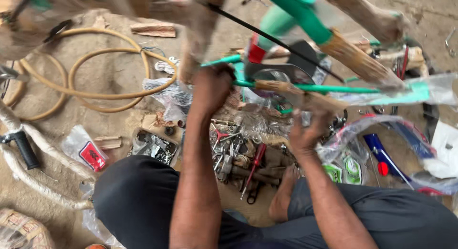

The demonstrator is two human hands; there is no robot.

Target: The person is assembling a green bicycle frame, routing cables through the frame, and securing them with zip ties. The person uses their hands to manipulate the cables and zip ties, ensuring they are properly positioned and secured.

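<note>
Gripping the green bicycle frame by its thin tube, my left hand is closed round it to hold it steady above the floor; my right hand curls at the paper-wrapped part just below, though blur hides whether it truly clasps anything; I sit with the tool pile between my knees so it is within reach; a yellow hose lies coiled well to the left.
</note>
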